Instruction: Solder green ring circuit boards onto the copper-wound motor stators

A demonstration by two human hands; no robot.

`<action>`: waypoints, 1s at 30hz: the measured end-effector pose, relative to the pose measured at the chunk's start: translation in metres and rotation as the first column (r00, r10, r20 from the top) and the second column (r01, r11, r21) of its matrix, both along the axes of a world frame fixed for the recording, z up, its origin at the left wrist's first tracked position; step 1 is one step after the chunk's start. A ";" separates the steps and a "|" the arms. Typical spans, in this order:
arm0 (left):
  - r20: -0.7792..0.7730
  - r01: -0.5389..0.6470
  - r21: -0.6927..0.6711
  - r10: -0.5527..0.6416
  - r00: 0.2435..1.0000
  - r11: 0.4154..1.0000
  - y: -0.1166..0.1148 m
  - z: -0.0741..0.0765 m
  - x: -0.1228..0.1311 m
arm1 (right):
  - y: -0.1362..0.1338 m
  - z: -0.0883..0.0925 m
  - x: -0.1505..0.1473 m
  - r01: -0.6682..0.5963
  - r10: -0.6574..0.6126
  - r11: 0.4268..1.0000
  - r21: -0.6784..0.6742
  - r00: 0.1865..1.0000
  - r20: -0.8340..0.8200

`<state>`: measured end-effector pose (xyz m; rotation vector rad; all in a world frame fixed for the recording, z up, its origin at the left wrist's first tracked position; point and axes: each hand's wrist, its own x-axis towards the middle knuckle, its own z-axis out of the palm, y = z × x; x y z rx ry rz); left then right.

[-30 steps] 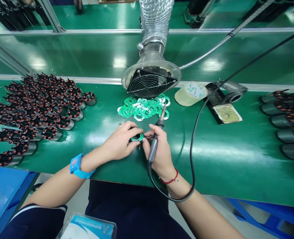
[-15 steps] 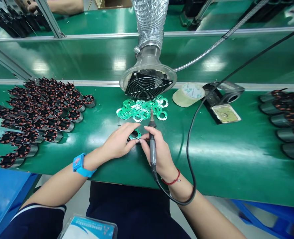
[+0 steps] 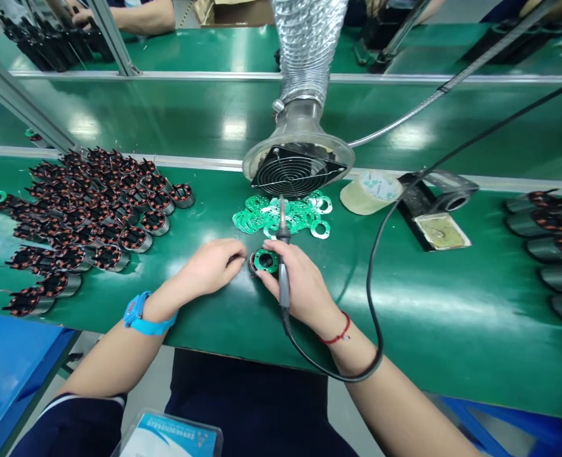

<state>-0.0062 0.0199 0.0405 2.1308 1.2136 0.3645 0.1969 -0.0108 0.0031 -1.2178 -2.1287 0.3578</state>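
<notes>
The right hand [image 3: 307, 285], at four o'clock from a motor stator [image 3: 264, 261] topped by a green ring board, has its grip closed around a soldering iron [image 3: 284, 279], tip pointing to twelve. The left hand [image 3: 214, 270] lies at nine o'clock, fingers curled; whether its grip holds anything cannot be told. Loose ring-shaped circuit boards [image 3: 300, 214] lie at one o'clock on the surface [image 3: 433, 304].

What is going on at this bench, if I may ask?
The person's right hand holds a soldering iron, tip pointing away, and touches a green-topped round part. The left hand is beside it, fingers curled; whether they hold anything is unclear. Loose green rings lie by the fan, with coil-wound parts at both sides.
</notes>
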 end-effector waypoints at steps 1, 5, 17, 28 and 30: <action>0.095 -0.062 -0.049 0.067 0.993 0.997 0.000 -0.002 0.003 | -0.001 -0.003 -0.001 0.022 -0.022 0.999 0.024 1.000 -0.003; 0.365 -0.143 -0.307 0.255 0.896 0.941 -0.003 -0.012 0.015 | -0.006 -0.003 -0.003 0.015 -0.012 0.995 0.096 0.999 -0.031; 0.343 -0.179 -0.389 0.322 0.882 0.904 -0.003 -0.020 0.020 | -0.015 0.005 0.002 0.021 0.009 0.989 0.148 0.981 -0.196; 0.232 -0.241 -0.294 0.314 0.921 0.925 -0.004 -0.018 0.022 | -0.028 -0.008 0.021 0.122 -0.100 0.992 0.011 0.858 -0.504; 0.234 -0.244 -0.287 0.315 0.920 0.926 -0.005 -0.018 0.022 | -0.028 -0.007 0.022 0.102 -0.083 0.995 0.011 0.863 -0.499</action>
